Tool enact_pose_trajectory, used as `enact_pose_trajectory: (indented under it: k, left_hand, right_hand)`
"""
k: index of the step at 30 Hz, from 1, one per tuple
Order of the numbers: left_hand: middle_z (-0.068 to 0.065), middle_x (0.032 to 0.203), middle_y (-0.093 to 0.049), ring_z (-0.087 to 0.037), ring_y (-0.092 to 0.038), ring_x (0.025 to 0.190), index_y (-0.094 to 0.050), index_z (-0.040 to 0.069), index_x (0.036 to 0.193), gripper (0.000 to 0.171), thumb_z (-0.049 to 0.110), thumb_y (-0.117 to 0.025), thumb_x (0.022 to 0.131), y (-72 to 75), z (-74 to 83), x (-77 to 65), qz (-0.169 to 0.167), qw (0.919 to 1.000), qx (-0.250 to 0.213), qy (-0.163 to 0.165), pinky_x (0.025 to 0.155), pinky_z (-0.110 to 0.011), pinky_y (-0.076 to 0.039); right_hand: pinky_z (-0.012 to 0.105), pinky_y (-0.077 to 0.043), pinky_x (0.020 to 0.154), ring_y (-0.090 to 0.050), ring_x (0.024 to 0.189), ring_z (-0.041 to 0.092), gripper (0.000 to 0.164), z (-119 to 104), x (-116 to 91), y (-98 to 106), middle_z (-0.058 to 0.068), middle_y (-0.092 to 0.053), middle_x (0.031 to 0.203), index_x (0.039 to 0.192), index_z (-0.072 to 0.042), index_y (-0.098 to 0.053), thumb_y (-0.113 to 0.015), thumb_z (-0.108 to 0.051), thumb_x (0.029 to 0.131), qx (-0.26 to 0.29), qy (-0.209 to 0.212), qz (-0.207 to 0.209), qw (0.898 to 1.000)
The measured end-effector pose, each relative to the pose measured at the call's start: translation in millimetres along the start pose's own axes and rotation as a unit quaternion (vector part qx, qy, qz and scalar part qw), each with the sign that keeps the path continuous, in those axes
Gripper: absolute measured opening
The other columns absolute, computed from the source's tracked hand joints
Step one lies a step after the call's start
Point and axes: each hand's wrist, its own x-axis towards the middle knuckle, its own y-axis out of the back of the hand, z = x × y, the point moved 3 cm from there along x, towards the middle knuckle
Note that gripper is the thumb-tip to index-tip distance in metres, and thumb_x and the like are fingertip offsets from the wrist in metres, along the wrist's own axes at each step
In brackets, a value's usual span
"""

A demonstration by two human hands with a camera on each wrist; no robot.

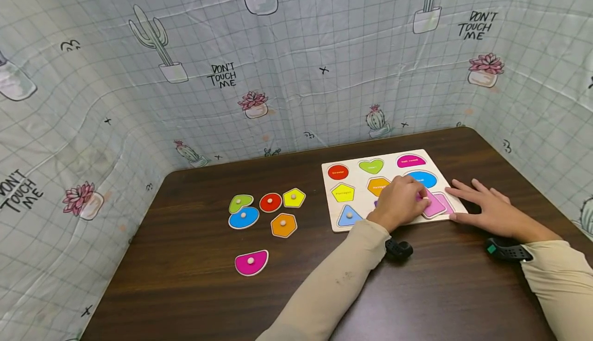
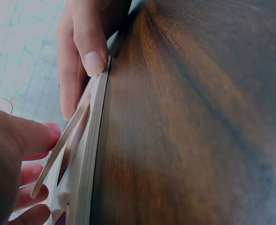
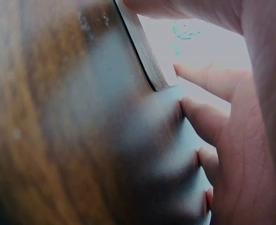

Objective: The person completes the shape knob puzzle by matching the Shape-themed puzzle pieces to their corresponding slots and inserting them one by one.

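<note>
My left hand (image 1: 399, 202) is over the lower right of a wooden shape-puzzle board (image 1: 361, 181) and pinches a pink four-sided puzzle piece (image 1: 434, 208). That piece partly overlaps a pink printed shape (image 1: 447, 203) on the board. From the left wrist view, the piece (image 2: 58, 152) tilts, with one end near the board and the other raised. My right hand (image 1: 493, 211) lies at the board's right end with fingers spread; its thumb and index finger touch the board's edge. A blue triangle piece (image 1: 349, 215) with a knob sits on its printed place.
Left of the board lie loose knobbed pieces on the dark wooden table (image 1: 185, 279): a green heart (image 1: 240, 202), blue oval (image 1: 244, 218), red circle (image 1: 271, 203), yellow pentagon (image 1: 294, 198), orange hexagon (image 1: 283, 226) and magenta half round (image 1: 252, 263). Patterned cloth (image 1: 301, 48) hangs around the table.
</note>
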Motion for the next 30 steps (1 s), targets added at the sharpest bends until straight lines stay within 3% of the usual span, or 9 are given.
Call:
enact_pose_trajectory:
  k: [8, 17, 26, 30]
  left_hand:
    - [0.013, 0.119, -0.063, -0.003, -0.050, 0.108, -0.075, 0.039, 0.118, 0.027, 0.048, -0.063, 0.096, 1.6, -0.4, 1.0, -0.032, 0.9994, -0.013, -0.007, 0.088, -0.015, -0.043]
    - [0.014, 0.119, -0.062, -0.003, -0.048, 0.113, -0.074, 0.038, 0.119, 0.026, 0.043, -0.063, 0.097, 6.1, -0.1, 1.1, -0.060, 0.9977, -0.024, -0.021, 0.095, -0.015, -0.039]
    - [0.012, 0.123, -0.060, -0.004, -0.048, 0.114, -0.074, 0.041, 0.119, 0.026, 0.046, -0.062, 0.097, 5.4, 0.0, -0.2, -0.054, 0.9983, -0.021, 0.014, 0.092, -0.017, -0.043]
    - [0.011, 0.121, -0.061, -0.005, -0.049, 0.112, -0.076, 0.038, 0.116, 0.025, 0.047, -0.063, 0.096, 4.4, 0.7, -0.1, -0.045, 0.9988, -0.018, 0.010, 0.091, -0.017, -0.043]
  right_hand:
    - [0.080, -0.006, 0.102, -0.011, 0.141, 0.062, 0.077, 1.7, 0.2, 2.6, 0.029, -0.029, 0.156, 0.149, -0.004, -0.044, -0.068, -0.048, 0.091, -0.008, -0.001, 0.000, 1.000]
    - [0.080, -0.006, 0.102, -0.011, 0.141, 0.062, 0.077, 4.1, -0.4, 2.6, 0.029, -0.029, 0.156, 0.149, -0.004, -0.045, -0.069, -0.048, 0.090, -0.009, -0.001, 0.002, 1.000]
    - [0.080, -0.007, 0.102, -0.012, 0.141, 0.061, 0.077, -0.8, -1.3, 1.4, 0.028, -0.030, 0.156, 0.149, -0.005, -0.045, -0.069, -0.048, 0.090, -0.003, 0.001, 0.001, 1.000]
    - [0.079, -0.008, 0.102, -0.012, 0.141, 0.061, 0.077, -2.3, -1.6, 1.7, 0.028, -0.030, 0.156, 0.149, -0.005, -0.045, -0.069, -0.048, 0.090, -0.004, 0.001, 0.002, 1.000]
